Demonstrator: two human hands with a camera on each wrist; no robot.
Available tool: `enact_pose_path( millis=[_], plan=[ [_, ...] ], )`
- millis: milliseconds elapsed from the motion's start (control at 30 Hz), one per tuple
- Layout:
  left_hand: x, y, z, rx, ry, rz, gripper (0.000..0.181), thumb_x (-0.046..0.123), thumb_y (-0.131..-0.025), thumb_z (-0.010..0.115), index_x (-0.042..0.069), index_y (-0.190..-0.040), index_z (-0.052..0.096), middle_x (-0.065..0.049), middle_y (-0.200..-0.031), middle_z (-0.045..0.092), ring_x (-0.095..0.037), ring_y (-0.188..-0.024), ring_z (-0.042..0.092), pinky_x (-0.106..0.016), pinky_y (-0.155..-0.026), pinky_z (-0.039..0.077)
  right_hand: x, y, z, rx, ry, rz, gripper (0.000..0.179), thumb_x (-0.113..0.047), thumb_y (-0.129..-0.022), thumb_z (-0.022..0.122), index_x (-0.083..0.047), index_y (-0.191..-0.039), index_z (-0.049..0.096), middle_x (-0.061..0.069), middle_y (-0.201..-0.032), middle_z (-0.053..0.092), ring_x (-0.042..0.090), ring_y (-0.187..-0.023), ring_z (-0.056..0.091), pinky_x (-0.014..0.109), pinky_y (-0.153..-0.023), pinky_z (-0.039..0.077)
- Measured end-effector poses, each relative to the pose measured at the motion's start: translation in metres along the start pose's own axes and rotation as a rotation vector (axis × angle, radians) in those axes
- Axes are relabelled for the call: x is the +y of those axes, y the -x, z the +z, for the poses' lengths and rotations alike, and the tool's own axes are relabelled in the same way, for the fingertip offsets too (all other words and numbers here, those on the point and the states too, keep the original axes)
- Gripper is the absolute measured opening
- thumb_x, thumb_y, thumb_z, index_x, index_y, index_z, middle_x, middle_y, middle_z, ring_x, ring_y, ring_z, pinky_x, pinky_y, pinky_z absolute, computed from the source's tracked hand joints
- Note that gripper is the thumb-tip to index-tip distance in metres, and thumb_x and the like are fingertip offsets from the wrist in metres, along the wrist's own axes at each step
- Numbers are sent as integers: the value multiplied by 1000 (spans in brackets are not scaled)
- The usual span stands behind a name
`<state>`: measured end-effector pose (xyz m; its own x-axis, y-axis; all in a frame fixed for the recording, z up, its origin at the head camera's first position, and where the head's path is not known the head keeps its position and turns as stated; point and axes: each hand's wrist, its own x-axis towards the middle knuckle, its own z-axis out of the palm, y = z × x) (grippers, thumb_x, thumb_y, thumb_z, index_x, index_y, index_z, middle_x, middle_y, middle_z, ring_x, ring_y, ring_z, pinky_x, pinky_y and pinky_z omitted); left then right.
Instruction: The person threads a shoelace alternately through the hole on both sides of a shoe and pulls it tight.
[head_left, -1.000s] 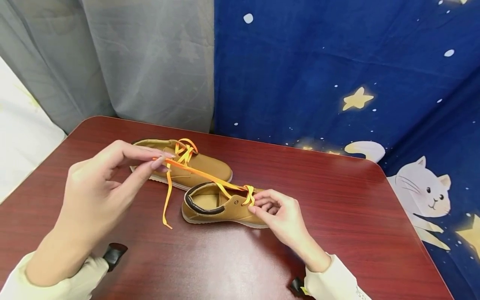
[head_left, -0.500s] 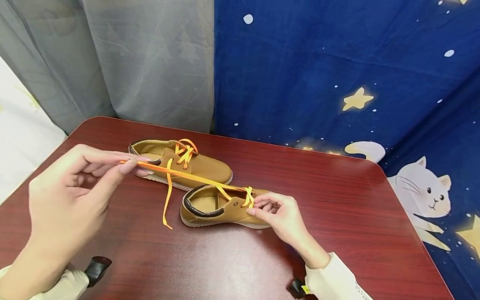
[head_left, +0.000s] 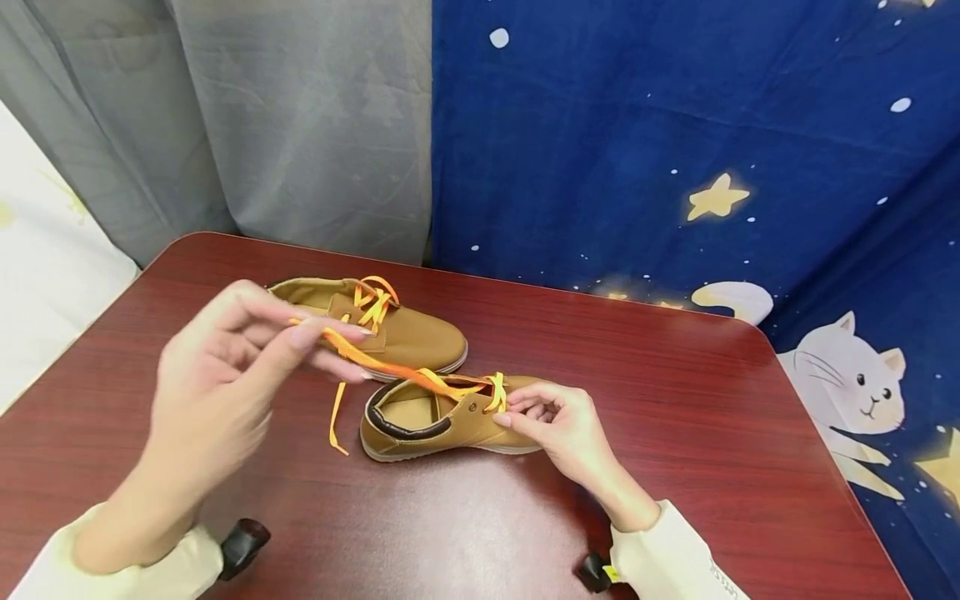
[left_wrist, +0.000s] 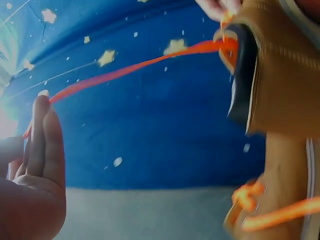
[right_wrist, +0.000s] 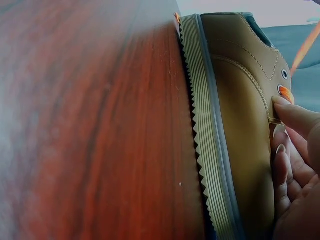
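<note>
The near tan shoe (head_left: 459, 427) stands on the table, its dark-lined opening to the left. My left hand (head_left: 217, 387) is raised left of it, thumb and fingers pinching an orange shoelace (head_left: 378, 364). That lace sags a little from the fingers to the shoe's eyelets; the left wrist view shows the lace (left_wrist: 135, 67) running to the shoe opening. At the laced front, my right hand (head_left: 564, 433) grips the near shoe; in the right wrist view its thumb lies beside an eyelet. Behind lies a second tan shoe (head_left: 427, 335), partly hidden by my left hand.
The far shoe's lace is crossed at its front (head_left: 375, 308), and a loose lace end (head_left: 337, 425) hangs down onto the dark red table (head_left: 720, 467). A grey curtain (head_left: 322, 125) and a blue starry curtain (head_left: 600, 150) stand behind the table.
My left hand first moved left, drawing the lace taut, then came back right, and the lace now sags. The near shoe shifted slightly left; my right hand stayed nearly still.
</note>
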<state>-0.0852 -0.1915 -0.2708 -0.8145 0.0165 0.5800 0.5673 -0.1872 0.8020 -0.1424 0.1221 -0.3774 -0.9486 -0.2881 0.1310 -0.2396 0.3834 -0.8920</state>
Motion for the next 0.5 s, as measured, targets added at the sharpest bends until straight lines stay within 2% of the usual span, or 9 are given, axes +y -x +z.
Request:
enact_pose_path(
  millis=[133,267,400,500],
  plan=[
    [-7,-12,18,32,18,-178,7,-6,-98,56,0,-101,59,-10,-93,78,-25,-69,76,-34,-79,61,1,0,0,3,-3,11,18,-17,-77,88,-11,-91,78,7,-80,76,6,-63,61,22,-59,53],
    [-24,-20,25,65,102,-332,8,1,-97,63,2,-105,62,-8,-92,78,-18,-72,76,-34,-77,62,1,1,-1,4,-1,25,18,-17,-78,88,-10,-91,78,9,-79,75,5,-63,61,21,-59,53],
    [-40,-26,29,74,202,-423,14,-1,-96,64,4,-109,67,-5,-93,78,-14,-76,76,-30,-80,61,0,1,0,1,-6,32,19,-17,-77,88,-9,-91,78,10,-79,75,5,-62,60,21,-59,52],
    [-48,-29,33,71,259,-465,19,-2,-95,64,6,-110,71,-3,-94,78,-13,-80,76,-29,-83,60,-1,0,0,-1,-8,33,19,-17,-77,88,-8,-91,77,10,-78,75,5,-62,60,21,-59,52]
  ],
)
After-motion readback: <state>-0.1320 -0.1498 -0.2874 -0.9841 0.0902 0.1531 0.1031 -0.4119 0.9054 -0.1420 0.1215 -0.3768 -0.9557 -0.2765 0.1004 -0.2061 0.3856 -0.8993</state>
